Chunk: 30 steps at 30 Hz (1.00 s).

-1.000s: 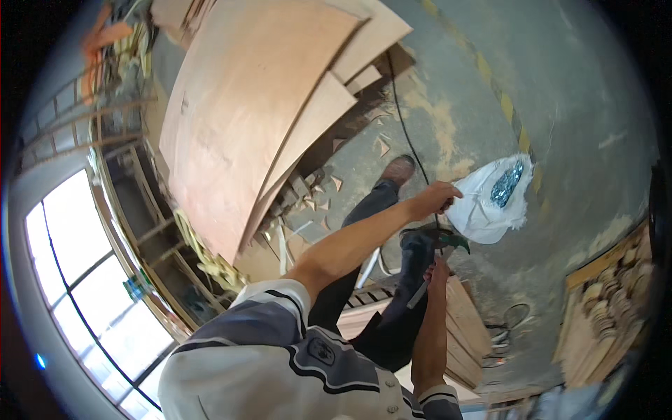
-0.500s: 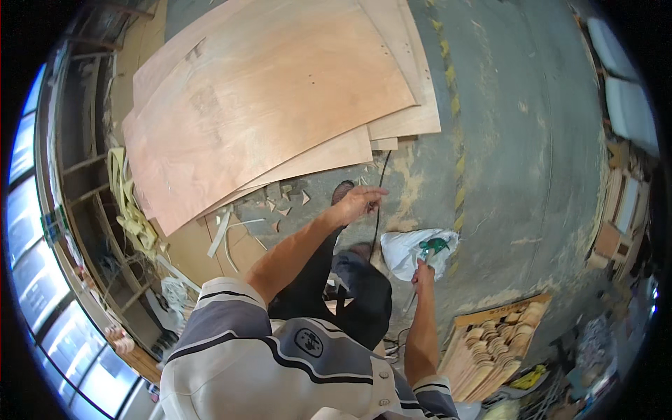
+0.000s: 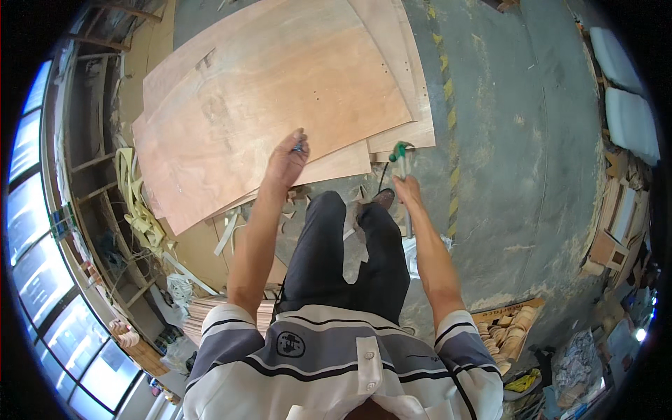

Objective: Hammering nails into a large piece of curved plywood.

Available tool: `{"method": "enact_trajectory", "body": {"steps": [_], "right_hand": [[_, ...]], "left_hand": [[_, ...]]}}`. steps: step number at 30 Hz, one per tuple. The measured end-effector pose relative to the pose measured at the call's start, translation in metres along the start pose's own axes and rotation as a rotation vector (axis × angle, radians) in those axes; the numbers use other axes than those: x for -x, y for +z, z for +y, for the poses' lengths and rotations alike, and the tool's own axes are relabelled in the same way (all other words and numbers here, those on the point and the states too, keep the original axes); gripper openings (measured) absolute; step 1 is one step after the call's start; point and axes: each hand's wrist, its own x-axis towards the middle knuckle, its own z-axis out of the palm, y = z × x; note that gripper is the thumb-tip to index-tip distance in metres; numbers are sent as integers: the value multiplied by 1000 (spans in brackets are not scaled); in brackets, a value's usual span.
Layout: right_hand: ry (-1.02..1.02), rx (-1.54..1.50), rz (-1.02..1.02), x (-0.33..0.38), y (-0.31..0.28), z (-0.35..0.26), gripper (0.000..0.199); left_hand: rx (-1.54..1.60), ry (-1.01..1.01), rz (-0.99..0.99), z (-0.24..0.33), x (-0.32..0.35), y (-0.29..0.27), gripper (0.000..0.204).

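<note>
Big plywood sheets (image 3: 280, 91) lay stacked on the concrete floor (image 3: 518, 126) ahead of me. My left grip (image 3: 285, 161) pinched a small dark object (image 3: 299, 148) over their near edge; my right grip (image 3: 408, 189) clenched a green-handled tool (image 3: 400, 152) upright.

hands (image 3: 285, 162) over plywood sheets (image 3: 280, 98), green tool (image 3: 401, 150)

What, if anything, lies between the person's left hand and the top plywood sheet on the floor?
Nothing visible does. The left hand, pinching a small dark object, hangs directly over the near edge of the top plywood sheet. The right hand, holding a green-handled tool, is off to the side.
</note>
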Motion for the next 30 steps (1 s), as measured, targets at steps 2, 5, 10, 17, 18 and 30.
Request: {"method": "enact_trajectory", "body": {"steps": [2, 5, 10, 17, 18, 30], "right_hand": [[-53, -26, 5, 2, 14, -46, 53], [-195, 64, 141, -38, 51, -54, 60], [-20, -93, 50, -84, 115, -105, 59], [2, -104, 132, -121, 181, -112, 42], [29, -141, 134, -118, 180, -110, 39], [91, -237, 484, -113, 241, -123, 42]], "left_hand": [[-37, -1, -22, 39, -13, -10, 22], [-242, 62, 58, 81, -34, -1, 19], [-597, 65, 77, 140, -106, -8, 20], [-1229, -83, -184, 137, -299, -83, 19], [-1287, -118, -243, 125, -322, -94, 18], [-1558, 298, -670, 49, -422, -165, 10]]}}
